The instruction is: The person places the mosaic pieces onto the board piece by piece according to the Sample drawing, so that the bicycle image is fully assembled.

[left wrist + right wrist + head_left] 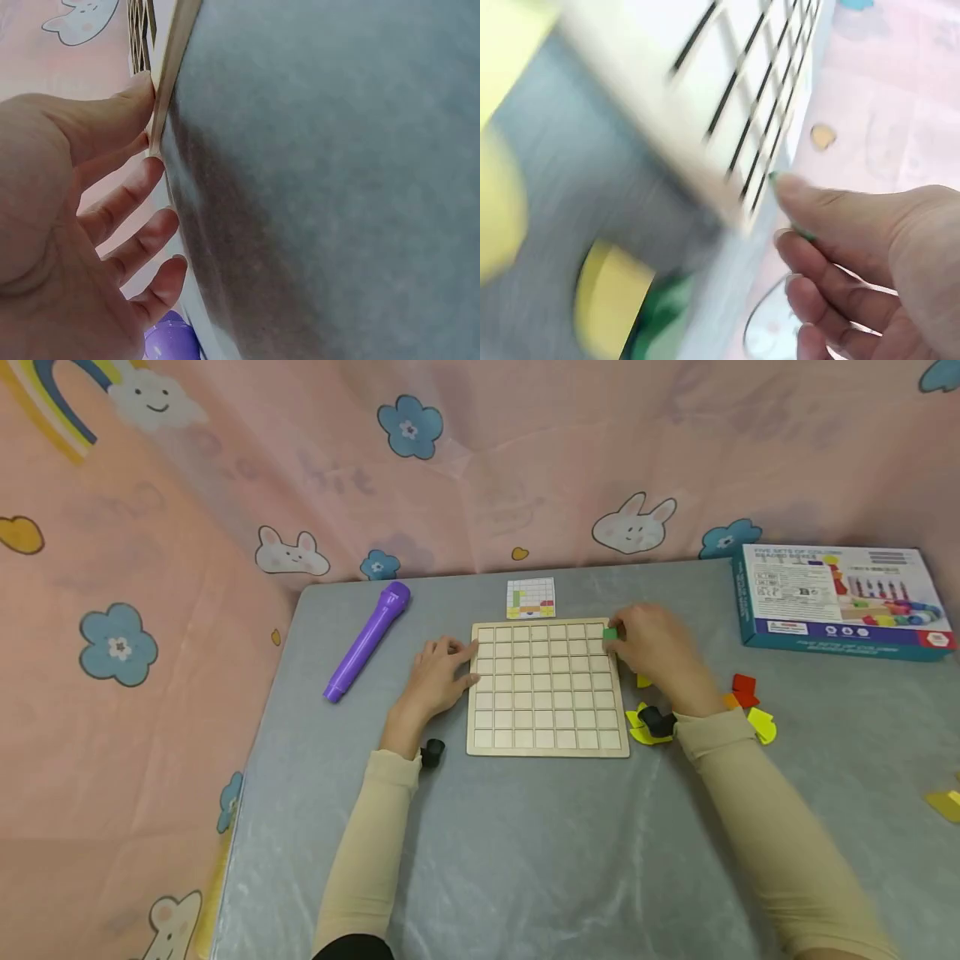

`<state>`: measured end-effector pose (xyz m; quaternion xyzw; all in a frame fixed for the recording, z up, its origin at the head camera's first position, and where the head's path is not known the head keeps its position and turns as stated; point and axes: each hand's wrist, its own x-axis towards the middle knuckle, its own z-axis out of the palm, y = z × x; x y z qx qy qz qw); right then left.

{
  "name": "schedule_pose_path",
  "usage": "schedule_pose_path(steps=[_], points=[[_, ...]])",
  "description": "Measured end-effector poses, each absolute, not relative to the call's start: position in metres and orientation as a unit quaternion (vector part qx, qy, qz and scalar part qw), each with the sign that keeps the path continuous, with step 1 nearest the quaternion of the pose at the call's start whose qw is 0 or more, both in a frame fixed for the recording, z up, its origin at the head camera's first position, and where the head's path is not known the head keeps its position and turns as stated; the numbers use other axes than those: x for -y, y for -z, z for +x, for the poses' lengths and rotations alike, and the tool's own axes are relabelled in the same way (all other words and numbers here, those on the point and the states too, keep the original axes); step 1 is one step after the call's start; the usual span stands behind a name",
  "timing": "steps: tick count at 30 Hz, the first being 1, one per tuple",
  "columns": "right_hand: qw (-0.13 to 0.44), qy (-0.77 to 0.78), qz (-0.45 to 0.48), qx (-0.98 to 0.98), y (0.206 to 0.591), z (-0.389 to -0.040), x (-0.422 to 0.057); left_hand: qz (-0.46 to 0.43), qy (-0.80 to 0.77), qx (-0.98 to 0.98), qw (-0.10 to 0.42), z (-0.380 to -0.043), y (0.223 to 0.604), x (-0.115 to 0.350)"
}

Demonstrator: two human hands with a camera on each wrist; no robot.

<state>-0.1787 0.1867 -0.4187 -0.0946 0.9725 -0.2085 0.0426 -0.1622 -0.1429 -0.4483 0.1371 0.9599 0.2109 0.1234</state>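
Observation:
A square wooden grid board [544,687] lies on the grey-covered table. At its left edge rests my left hand [432,681], thumb and fingertips touching the rim with the fingers loosely extended; the left wrist view shows the thumb [133,101] against the board's side. My right hand [651,647] pinches a small green piece [611,634] at the board's upper right corner. In the right wrist view the fingers hide most of that piece. Just behind the board lies a small pattern card [530,599] printed with a coloured grid.
Yellow pieces [649,737] lie right of the board, partly under my right wrist. Red pieces [744,687] and another yellow piece [762,725] are farther right. A purple microphone-shaped stick [367,642] lies at left, and a boxed set [847,602] stands at the back right.

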Motion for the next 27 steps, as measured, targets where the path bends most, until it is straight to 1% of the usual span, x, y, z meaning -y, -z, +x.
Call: schedule_pose_path(steps=[3, 8, 12, 14, 19, 27], points=[[0.053, 0.246, -0.107, -0.962, 0.418, -0.183, -0.17, 0.136, -0.205, -0.961, 0.128, -0.162, 0.448, 0.142], [0.08, 0.325, -0.145, -0.931, 0.43, -0.186, -0.134, 0.137, -0.198, -0.962, 0.128, -0.162, 0.446, 0.141], [0.097, 0.342, -0.155, -0.921, 0.438, -0.181, -0.106, 0.133, -0.192, -0.964, 0.128, -0.161, 0.446, 0.139], [0.093, 0.343, -0.164, -0.92, 0.442, -0.18, -0.096, 0.132, -0.19, -0.964, 0.128, -0.161, 0.446, 0.139], [0.088, 0.33, -0.182, -0.922, 0.451, -0.178, -0.082, 0.128, -0.186, -0.965, 0.132, -0.16, 0.446, 0.138], [0.089, 0.325, -0.191, -0.922, 0.454, -0.178, -0.074, 0.126, -0.177, -0.967, 0.134, -0.16, 0.444, 0.138]])
